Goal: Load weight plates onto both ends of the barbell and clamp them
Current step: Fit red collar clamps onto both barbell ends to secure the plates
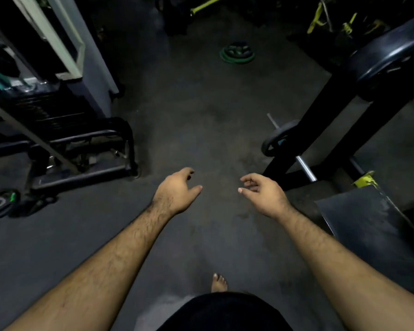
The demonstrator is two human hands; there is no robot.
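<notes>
A barbell (305, 168) lies on the dark floor at the right, its silver shaft running under a black bench frame. One black weight plate (276, 139) sits on its near sleeve, and the bare sleeve tip pokes out beyond it. A stack of green-rimmed plates (237, 53) lies flat on the floor farther ahead. Another plate (0, 204) lies at the left edge. My left hand (177, 191) and my right hand (261, 194) hover side by side over the floor, both empty with fingers loosely curled and apart. The right hand is just left of the barbell.
A black bench frame (325, 120) with a padded seat (390, 58) rises on the right. A weight-stack machine (58, 130) with a steel base stands on the left. Yellow-accented equipment (330, 20) fills the far back. My bare foot (219, 283) is on the floor below.
</notes>
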